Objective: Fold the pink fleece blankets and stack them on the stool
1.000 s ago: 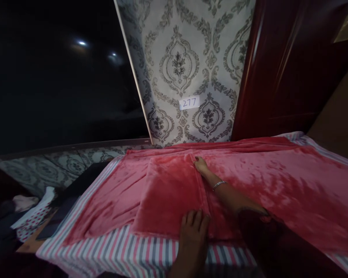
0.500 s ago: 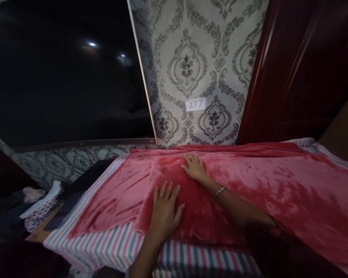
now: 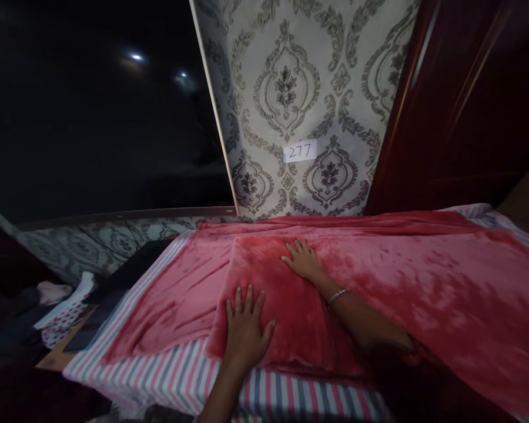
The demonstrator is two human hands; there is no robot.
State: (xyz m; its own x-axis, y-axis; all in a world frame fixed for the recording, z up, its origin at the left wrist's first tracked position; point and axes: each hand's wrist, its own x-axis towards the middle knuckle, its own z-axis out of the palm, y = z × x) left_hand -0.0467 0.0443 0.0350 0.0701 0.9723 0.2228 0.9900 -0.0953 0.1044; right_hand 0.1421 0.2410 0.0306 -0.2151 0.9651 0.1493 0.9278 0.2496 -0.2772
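Observation:
A plush red-pink blanket point(image 3: 405, 276) lies spread over a surface covered with a striped cloth point(image 3: 158, 376). On its left half, one part is folded over into a thicker layer point(image 3: 286, 305). My left hand point(image 3: 247, 332) rests flat on the near left part of that fold, fingers spread and pointing away from me. Farther back, my right hand point(image 3: 303, 260), with a bracelet on the wrist, lies flat near the fold's far edge. Neither hand grips the fabric. To the left of the fold, a single wrinkled layer of the blanket shows.
A large dark screen point(image 3: 106, 117) hangs at the back left. Beside it is patterned wallpaper point(image 3: 286, 88) bearing a paper label point(image 3: 300, 151) marked 277. A dark red wooden door or panel point(image 3: 458, 106) stands at the right. Piled fabrics point(image 3: 66, 311) lie at the lower left.
My left hand has slid slightly left and toward me over the fold. The right hand has shifted a little to the right. The view has moved slightly.

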